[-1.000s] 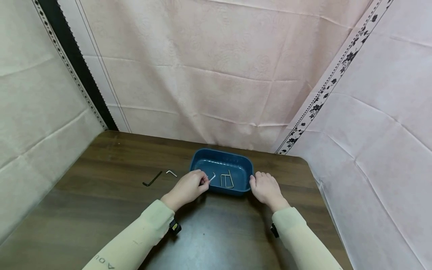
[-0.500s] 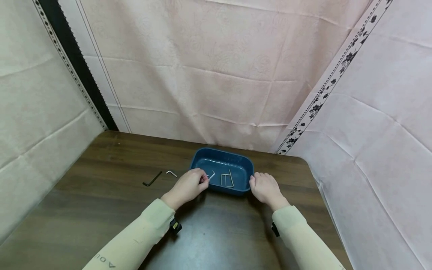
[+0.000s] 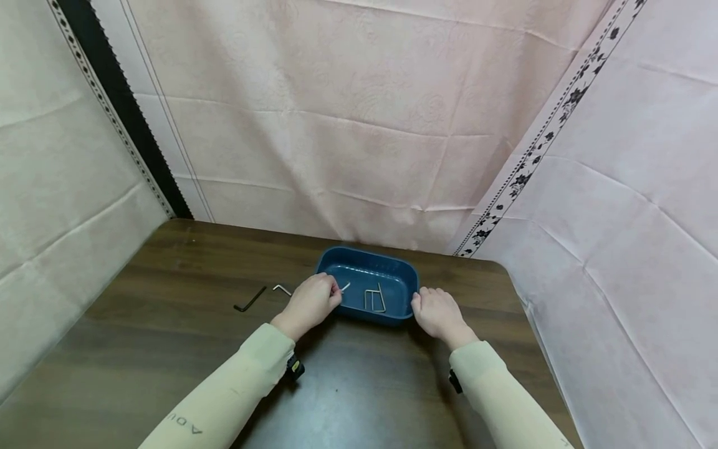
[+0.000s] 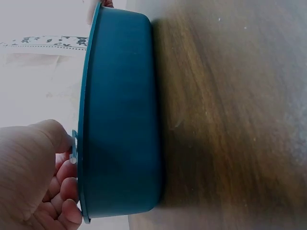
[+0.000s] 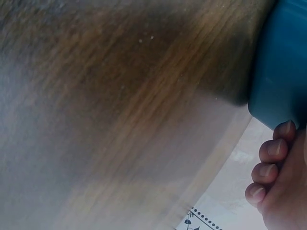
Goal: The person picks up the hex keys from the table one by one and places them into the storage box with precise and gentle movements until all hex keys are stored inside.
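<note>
My left hand (image 3: 311, 302) is over the left front part of a blue tray (image 3: 367, 317), pinching a small silver hex key (image 3: 345, 287) between thumb and fingers. One end of it points right over the tray; the rest is hidden by the fingers. In the left wrist view its metal end (image 4: 73, 147) shows under the thumb, right at the tray's rim. At the tray's right end, my right hand (image 3: 440, 315) holds the rim, its fingers (image 5: 274, 149) curled below it. Several silver hex keys (image 3: 382, 297) lie in the tray's right half.
Left of the tray, a black hex key (image 3: 255, 299) and another silver hex key (image 3: 284, 290) lie on the brown wooden table (image 3: 196, 349). Pale cloth hangs behind the table (image 3: 336, 125) and along both sides.
My left hand has shifted slightly left and up with its hex key, less of which shows now. It overlaps one end of the silver key on the table. My right hand stays at the rim.
</note>
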A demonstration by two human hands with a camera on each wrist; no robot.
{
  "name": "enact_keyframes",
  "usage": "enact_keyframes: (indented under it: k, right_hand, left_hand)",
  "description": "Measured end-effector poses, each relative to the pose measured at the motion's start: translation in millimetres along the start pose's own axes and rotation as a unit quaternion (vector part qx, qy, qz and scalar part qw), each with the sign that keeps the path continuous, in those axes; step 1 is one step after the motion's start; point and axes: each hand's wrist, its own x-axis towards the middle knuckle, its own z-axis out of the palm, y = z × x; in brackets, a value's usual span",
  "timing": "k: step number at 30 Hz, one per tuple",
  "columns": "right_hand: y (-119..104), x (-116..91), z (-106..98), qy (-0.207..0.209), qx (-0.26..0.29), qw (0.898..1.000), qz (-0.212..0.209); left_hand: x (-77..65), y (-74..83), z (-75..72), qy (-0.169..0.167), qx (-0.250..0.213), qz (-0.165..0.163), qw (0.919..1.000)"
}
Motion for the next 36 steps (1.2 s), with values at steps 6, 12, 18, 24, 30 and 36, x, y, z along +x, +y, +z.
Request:
enact_keyframes:
  k: [6,12,18,24,30,36]
  right_hand:
    - [-0.2,0.8,0.3,-0.002,-0.004,1.0,-0.001]
    - [-0.7,0.6,-0.2,-0.006,0.0,1.0,-0.005]
    - [-1.3,1.0,-3.5,-0.016,0.001,1.0,-0.009]
    - [0.1,0.6,-6.0,-0.021,0.007,1.0,-0.01]
    - [0.2,1.1,-6.8,-0.026,0.013,1.0,-0.01]
    - [-0.2,1.6,-4.2,-0.026,0.016,1.0,-0.007]
  left_hand:
    - [-3.2,-3.7,-0.6,0.014,-0.023,0.001,0.9996]
    - [-11.6,-14.1,-6.0,0.015,-0.052,-0.007,0.9985]
    - [-21.8,-38.1,-17.2,0.034,-0.056,-0.014,0.9978]
    - [-28.8,-65.0,-25.9,0.003,-0.037,-0.059,0.9976]
    - [-32.7,-80.6,-25.8,-0.029,-0.018,-0.076,0.9965]
    - [-34.5,-88.0,-20.3,-0.039,-0.012,-0.082,0.9958]
